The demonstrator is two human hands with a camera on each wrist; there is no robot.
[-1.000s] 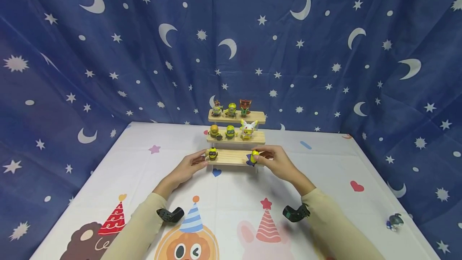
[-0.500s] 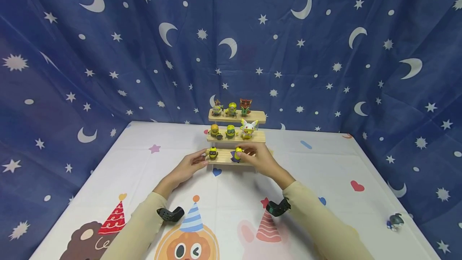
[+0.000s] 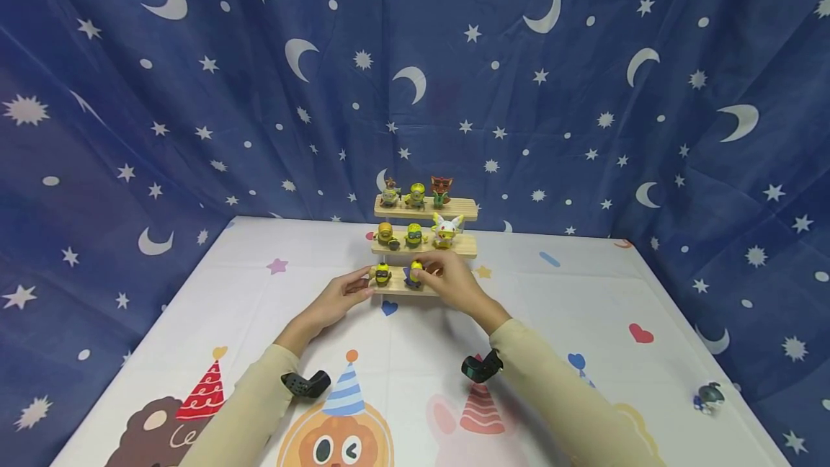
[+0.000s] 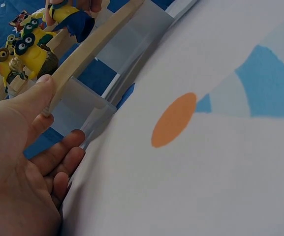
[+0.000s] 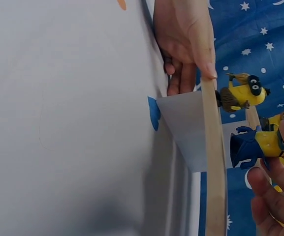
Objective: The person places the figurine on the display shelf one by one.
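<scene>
My left hand (image 3: 339, 299) grips the left end of the bottom board of a three-tier display stand (image 4: 90, 55), thumb on top and index finger beneath. Close to that thumb stands a minion figurine (image 5: 242, 93) in a brown skirt and dark mask. With thumb and fingertips, my right hand (image 3: 454, 283) pinches a yellow minion figurine in a blue outfit (image 5: 252, 145). It is upright, close over the bottom board, just right of the skirted one. In the head view my right fingers hide part of it and the board's right side.
On the middle tier stand two minion figurines and a white-eared figurine (image 3: 444, 231). Two more minions and a fox figurine (image 3: 441, 192) occupy the top tier. A small dark-topped figurine (image 3: 709, 398) lies at the table's right. A starry blue curtain (image 3: 415, 92) hangs behind.
My right hand has moved left along the bottom board with the blue-clad minion figurine, from its right end to near the skirted one. My left hand has stayed at the left end.
</scene>
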